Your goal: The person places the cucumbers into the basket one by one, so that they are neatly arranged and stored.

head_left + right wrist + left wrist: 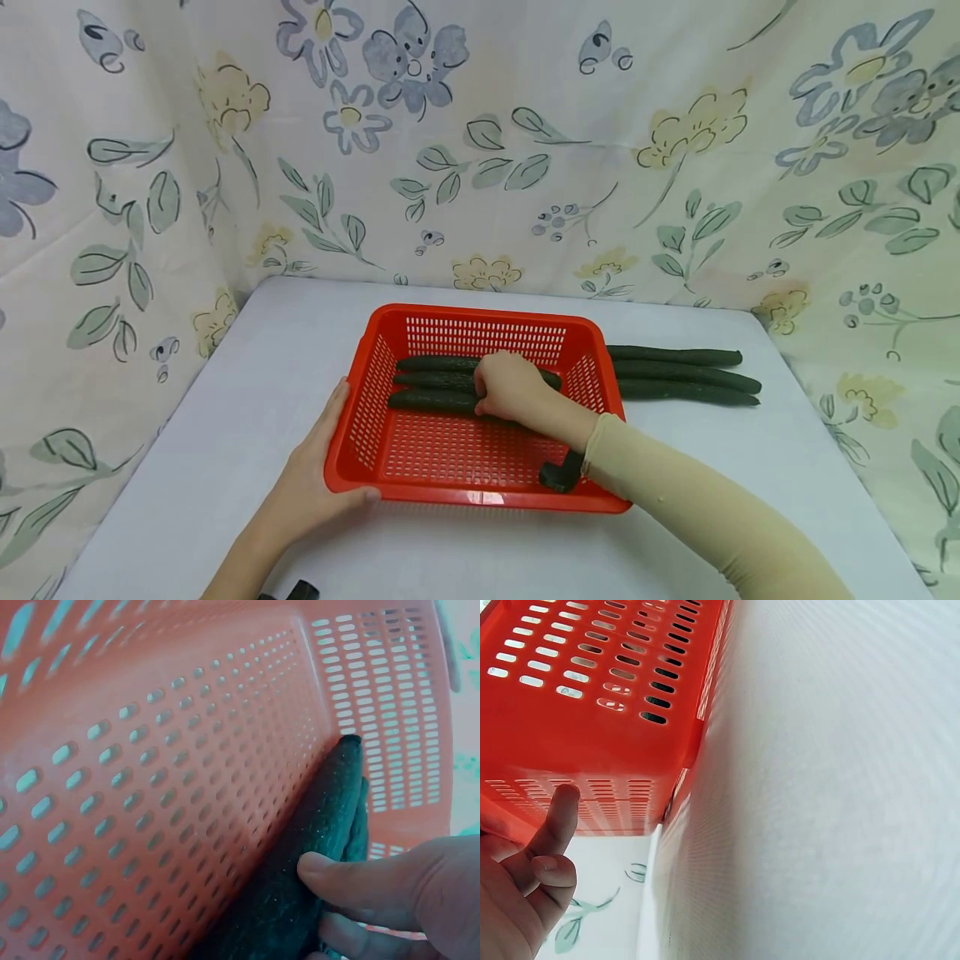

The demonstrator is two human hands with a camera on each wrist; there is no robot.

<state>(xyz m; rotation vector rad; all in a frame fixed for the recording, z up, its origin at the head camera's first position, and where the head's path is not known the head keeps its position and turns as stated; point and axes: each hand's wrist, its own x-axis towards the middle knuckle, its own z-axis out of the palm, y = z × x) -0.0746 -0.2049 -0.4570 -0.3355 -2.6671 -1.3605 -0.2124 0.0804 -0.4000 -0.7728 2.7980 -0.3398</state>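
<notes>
My right hand (512, 387) is inside the red plastic basket (480, 497), pinching a dark green cucumber (432, 401), the nearest of three lying side by side. In the right wrist view, the thumb (319, 871) presses on that cucumber (330, 795), with the fingers on its other side. The other two cucumbers (435, 381) lie just behind, partly hidden by the hand. My left hand (311, 482) spreads around the basket's near left corner, thumb along the front and fingers against the left side. In the left wrist view, one fingertip (568, 796) touches the perforated wall.
Three more cucumbers (682, 373) lie on the white table (247, 400) beyond the basket's right wall. A black wrist device (558, 475) overlaps the basket's near right part. A floral cloth (480, 167) hangs behind the table and along both sides.
</notes>
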